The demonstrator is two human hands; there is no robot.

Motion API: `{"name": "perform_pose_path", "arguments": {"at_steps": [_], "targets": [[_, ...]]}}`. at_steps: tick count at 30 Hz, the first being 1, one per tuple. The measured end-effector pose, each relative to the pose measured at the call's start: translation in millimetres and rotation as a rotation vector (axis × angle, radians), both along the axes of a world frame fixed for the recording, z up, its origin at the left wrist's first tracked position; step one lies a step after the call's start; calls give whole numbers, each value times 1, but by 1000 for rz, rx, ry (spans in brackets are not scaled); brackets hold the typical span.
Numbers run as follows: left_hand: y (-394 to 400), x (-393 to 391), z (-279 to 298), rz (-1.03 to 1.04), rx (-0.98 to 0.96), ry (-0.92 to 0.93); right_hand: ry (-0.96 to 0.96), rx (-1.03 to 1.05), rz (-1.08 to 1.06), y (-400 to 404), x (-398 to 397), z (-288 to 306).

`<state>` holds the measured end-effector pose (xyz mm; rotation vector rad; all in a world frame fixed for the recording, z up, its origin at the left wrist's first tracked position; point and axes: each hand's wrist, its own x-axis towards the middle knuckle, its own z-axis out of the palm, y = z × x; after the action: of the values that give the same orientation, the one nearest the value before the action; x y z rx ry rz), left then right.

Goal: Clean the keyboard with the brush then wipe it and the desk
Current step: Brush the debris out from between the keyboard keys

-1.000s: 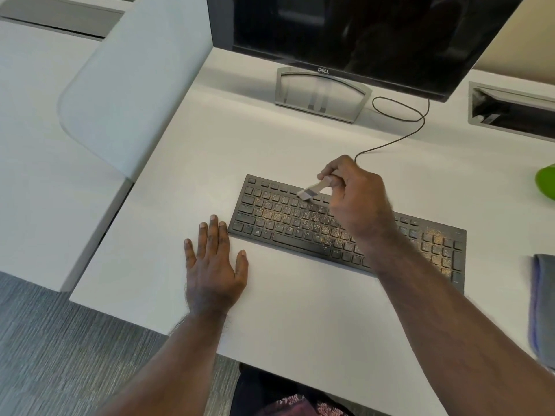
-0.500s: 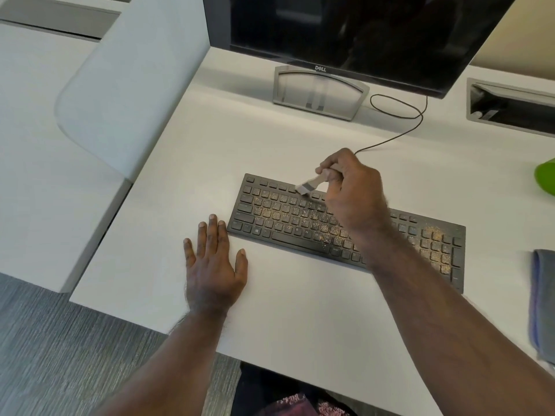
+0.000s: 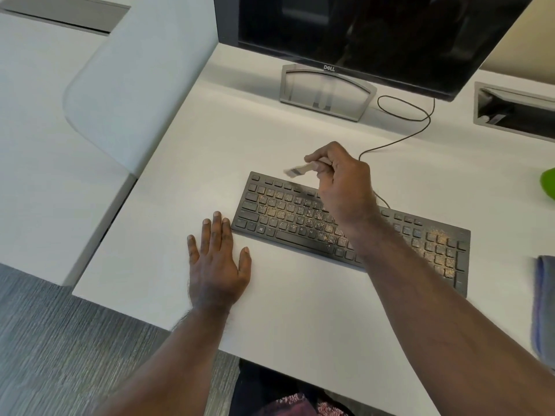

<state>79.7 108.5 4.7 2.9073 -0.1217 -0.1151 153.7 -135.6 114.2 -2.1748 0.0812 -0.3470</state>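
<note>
At twelve o'clock I see a dark Dell monitor (image 3: 375,31), its screen off, standing on a grey arched stand (image 3: 326,91). Off to two o'clock there is a rectangular cable hatch (image 3: 513,115) with a grey frame, its inside dark. At the three o'clock edge I catch part of a bright green object (image 3: 548,184); what it is I cannot tell. At ten o'clock a pale frosted divider panel (image 3: 135,85) with a rounded corner rises between this workstation and the neighbouring white surface (image 3: 39,163) at nine o'clock. Grey ribbed carpet (image 3: 60,349) fills my view at seven o'clock.
</note>
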Motion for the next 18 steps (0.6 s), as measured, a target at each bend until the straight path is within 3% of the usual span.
{"name": "perform_pose_path", "arguments": {"at_steps": [3, 8, 13, 18], "targets": [[0, 0, 0, -5, 1, 3, 19, -29, 102, 3, -4, -1], [0, 0, 0, -4, 0, -6, 6, -58, -20, 1, 1, -5], [0, 0, -1, 1, -13, -34, 36, -21, 102, 6, -4, -3], [0, 0, -1, 1, -17, -41, 22, -34, -6, 7, 3, -6]]}}
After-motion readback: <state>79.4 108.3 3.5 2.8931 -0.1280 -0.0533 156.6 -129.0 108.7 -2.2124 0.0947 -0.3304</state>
